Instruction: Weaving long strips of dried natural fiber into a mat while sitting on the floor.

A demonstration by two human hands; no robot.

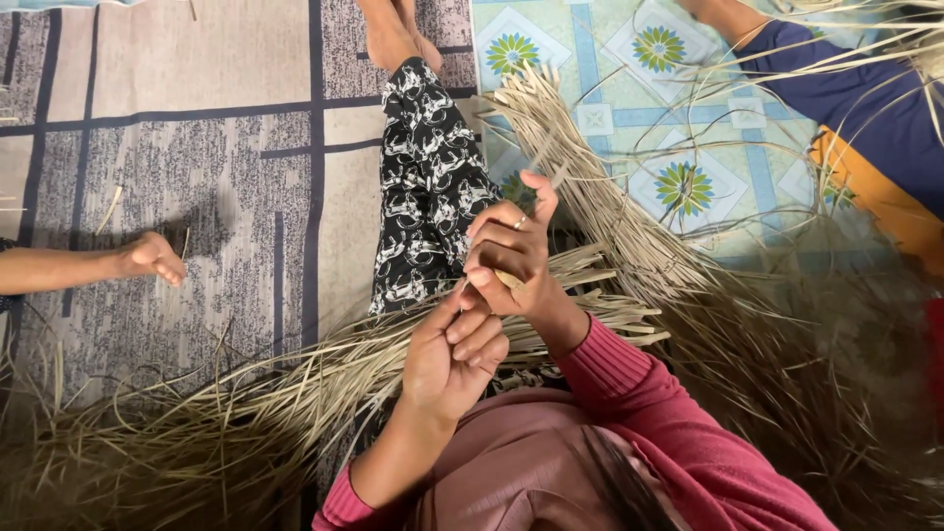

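Note:
My right hand [511, 258], with a ring on one finger, is raised over my lap and pinches thin dried leaf strips [551, 187] between thumb and fingers. Just below it, my left hand [450, 359] is closed around the same bundle of tan strips [295, 393], its fingertips touching the right hand. The strips fan out left and right across my lap. My leg in black-and-white patterned trousers [428, 187] stretches away from me under the hands. Pink-red sleeves cover both arms.
Heaps of dried strips lie at the lower left [128, 452] and at the right [787, 324]. A grey patterned mat [197, 128] and a blue flowered mat [688, 118] cover the floor. Another person's bare limb [147, 258] reaches in from the left; a person in blue and orange [865, 128] sits top right.

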